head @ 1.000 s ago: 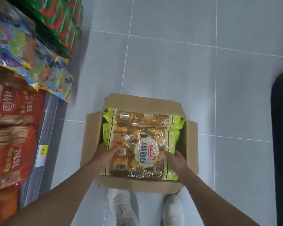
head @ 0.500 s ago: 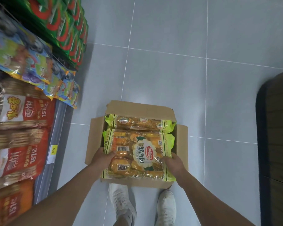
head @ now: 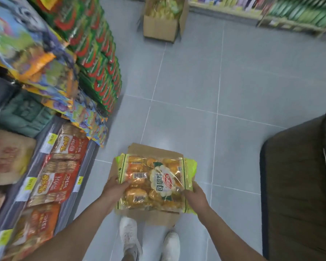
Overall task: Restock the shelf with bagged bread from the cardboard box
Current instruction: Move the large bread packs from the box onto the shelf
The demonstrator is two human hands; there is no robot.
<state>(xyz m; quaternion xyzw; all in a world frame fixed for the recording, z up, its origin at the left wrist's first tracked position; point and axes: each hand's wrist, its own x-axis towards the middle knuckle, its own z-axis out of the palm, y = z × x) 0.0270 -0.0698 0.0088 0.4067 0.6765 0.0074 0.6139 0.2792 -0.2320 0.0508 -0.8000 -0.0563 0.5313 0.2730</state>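
A clear bag of bread (head: 154, 182) with green-yellow side strips and a round label hangs above the cardboard box (head: 156, 218) on the grey floor. My left hand (head: 115, 189) grips the bag's left edge, thumb on top. My right hand (head: 195, 195) grips its right edge. The bag covers nearly all of the box, so what is inside is hidden. The shelf (head: 43, 147) stands to my left, packed with snack bags.
Red biscuit packs (head: 58, 179) and colourful snack bags (head: 83, 117) fill the left shelf; green packs (head: 100, 63) sit further along. Another open box (head: 162, 19) stands far down the aisle. A dark counter (head: 299, 185) is at right. My white shoes (head: 129, 238) are below the box.
Both hands have lifted the bread bag up out of the box. My head has tilted up, bringing the far aisle and second box into view.
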